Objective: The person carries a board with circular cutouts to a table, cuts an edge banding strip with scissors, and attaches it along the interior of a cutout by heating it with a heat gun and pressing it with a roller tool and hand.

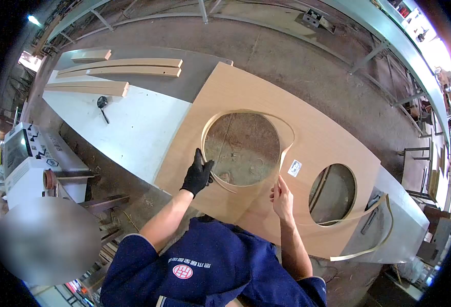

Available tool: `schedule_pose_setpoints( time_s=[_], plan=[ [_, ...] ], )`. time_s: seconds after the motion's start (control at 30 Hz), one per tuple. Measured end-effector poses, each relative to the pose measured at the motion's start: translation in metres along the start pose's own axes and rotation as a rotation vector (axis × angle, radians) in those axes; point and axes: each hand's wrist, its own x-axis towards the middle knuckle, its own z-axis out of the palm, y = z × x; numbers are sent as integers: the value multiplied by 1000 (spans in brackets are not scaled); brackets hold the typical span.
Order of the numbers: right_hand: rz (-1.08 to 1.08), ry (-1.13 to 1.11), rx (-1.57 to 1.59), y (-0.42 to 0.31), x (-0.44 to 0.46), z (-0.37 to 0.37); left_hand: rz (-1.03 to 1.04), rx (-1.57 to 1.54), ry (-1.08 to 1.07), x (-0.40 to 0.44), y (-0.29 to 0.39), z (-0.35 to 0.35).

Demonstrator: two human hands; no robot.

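A wood-coloured panel (225, 215) with two round cutouts lies on the table. Around the larger cutout runs a thin, light edging strip (291, 132), looping out past its right side. My left hand (198, 175), in a black glove, is at the left edge of this cutout, its fingers closed against the strip. Bare, my right hand (281, 197) pinches the strip below the cutout's right side. The strip's other part trails past the smaller cutout and curls at the panel's right. A white label (294, 168) is stuck between the two cutouts.
Curved wood pieces (120, 69) and a black tape measure (102, 102) lie on the white surface (138, 123) at the left. Dark tools (370, 220) rest right of the panel. A white machine (36, 158) stands at the far left; metal frames run along the back.
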Motion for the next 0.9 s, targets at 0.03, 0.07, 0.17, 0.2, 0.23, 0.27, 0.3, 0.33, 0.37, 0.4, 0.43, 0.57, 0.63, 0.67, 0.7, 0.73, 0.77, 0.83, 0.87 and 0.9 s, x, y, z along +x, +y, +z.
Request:
schedule_pose_setpoints(
  time_s=[0.03,0.07,0.17,0.2,0.23,0.27,0.3,0.33,0.37,0.4,0.43,0.57,0.63,0.67,0.7,0.73,0.77,0.83,0.87,0.9],
  plan=[
    [-16,9,-3,-3,0,4,2,36,-3,-2,-1,-2],
    [-33,19,-5,-4,1,7,-52,21,-21,-5,-2,-3],
    [-213,154,-64,5,9,18,-60,-13,14,-8,-17,-5],
    [-179,201,-102,6,10,19,-25,-34,41,-7,-25,-5],
    [-145,248,-142,6,12,17,11,-57,67,-6,-33,-3],
    [-110,295,-186,7,12,16,45,-82,93,-5,-40,0],
    [-78,309,-97,11,13,15,50,-89,117,-8,-39,2],
    [-50,323,-7,16,16,16,56,-97,143,-12,-37,5],
    [-22,336,84,21,19,17,62,-104,172,-15,-35,6],
    [39,331,139,24,21,19,42,-104,167,-19,-32,7],
    [99,325,195,27,24,22,23,-104,164,-22,-27,7],
    [199,417,418,35,26,33,85,-38,194,-29,-31,15],
    [217,395,371,35,21,40,142,14,264,-29,-39,18],
    [225,386,350,35,19,44,165,1,286,-27,-42,20],
    [207,380,231,29,15,46,189,-15,306,-26,-44,22],
    [188,376,112,19,10,43,105,-53,258,-31,-31,18],
    [170,372,-9,10,5,40,110,-36,272,-29,-34,19],
    [106,317,-59,2,-4,29,121,-3,293,-28,-39,20],
    [72,294,-79,-2,-6,23,107,5,289,-27,-40,20],
    [21,254,-151,-6,-11,15,94,10,291,-26,-37,19]
  ],
)
